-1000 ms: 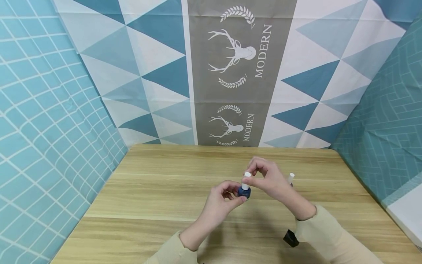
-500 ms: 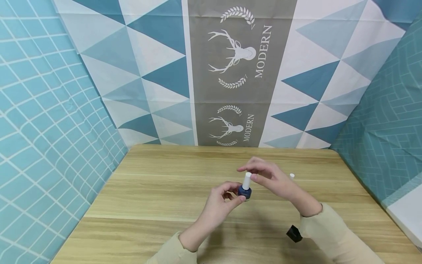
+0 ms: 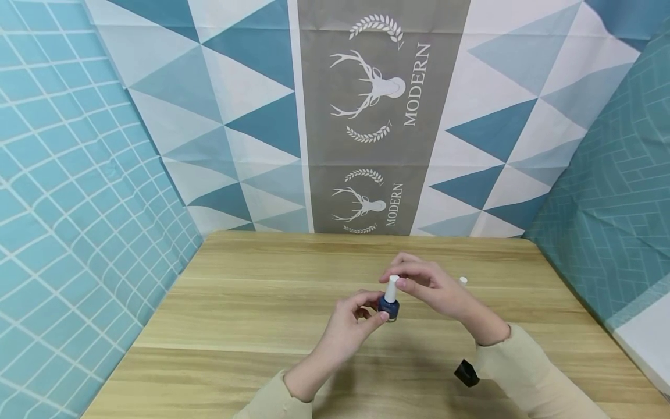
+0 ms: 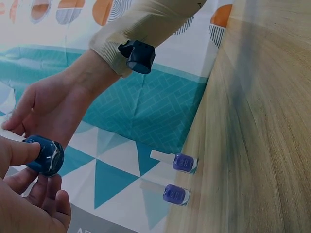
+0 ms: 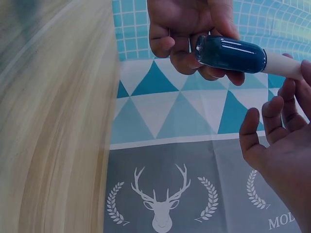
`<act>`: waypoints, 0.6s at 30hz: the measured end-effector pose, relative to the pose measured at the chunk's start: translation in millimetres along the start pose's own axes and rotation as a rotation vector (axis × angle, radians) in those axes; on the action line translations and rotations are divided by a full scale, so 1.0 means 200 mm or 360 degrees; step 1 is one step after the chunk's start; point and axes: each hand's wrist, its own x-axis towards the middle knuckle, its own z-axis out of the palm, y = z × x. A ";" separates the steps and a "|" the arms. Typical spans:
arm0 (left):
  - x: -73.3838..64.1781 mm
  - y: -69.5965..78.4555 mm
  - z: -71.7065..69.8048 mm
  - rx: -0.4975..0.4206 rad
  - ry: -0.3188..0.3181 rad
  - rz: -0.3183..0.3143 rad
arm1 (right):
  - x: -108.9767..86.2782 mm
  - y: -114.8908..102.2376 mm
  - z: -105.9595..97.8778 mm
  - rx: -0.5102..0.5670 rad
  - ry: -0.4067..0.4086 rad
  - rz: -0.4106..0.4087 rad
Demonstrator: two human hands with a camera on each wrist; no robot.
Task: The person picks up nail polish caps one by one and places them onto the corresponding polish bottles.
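Observation:
A dark blue nail polish bottle (image 3: 388,308) with a white cap (image 3: 391,289) is held above the table, its cap upward. My left hand (image 3: 352,317) grips the glass between thumb and fingers; the left wrist view shows the thumb pressed on the bottle (image 4: 47,156). With thumb and index finger, my right hand (image 3: 431,288) pinches the upper part of the cap. In the right wrist view the cap (image 5: 282,66) sits on the bottle's neck, and the right hand's other fingers are loosely curled.
Two purple nail polish bottles, one nearer (image 4: 176,194) and one farther (image 4: 184,163), stand on the wooden table (image 3: 235,314). In the head view only a white cap (image 3: 463,280) shows behind the right hand. A black wrist camera (image 3: 467,373) sits at the right sleeve.
My right fingers spread off the cap half a second ago and have now come back together around it. The left hand and bottle have stayed almost still.

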 end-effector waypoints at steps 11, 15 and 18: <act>0.00 0.00 0.00 -0.0014 0.0056 -0.0032 | 0.01 -0.01 0.02 -0.0112 0.0131 0.0036; -0.01 0.08 -0.01 -0.0040 0.0054 -0.0056 | 0.01 -0.01 0.03 -0.0160 0.0182 0.0026; -0.02 0.12 -0.02 -0.0047 0.0052 -0.0079 | 0.01 -0.02 0.04 -0.0199 0.0223 0.0040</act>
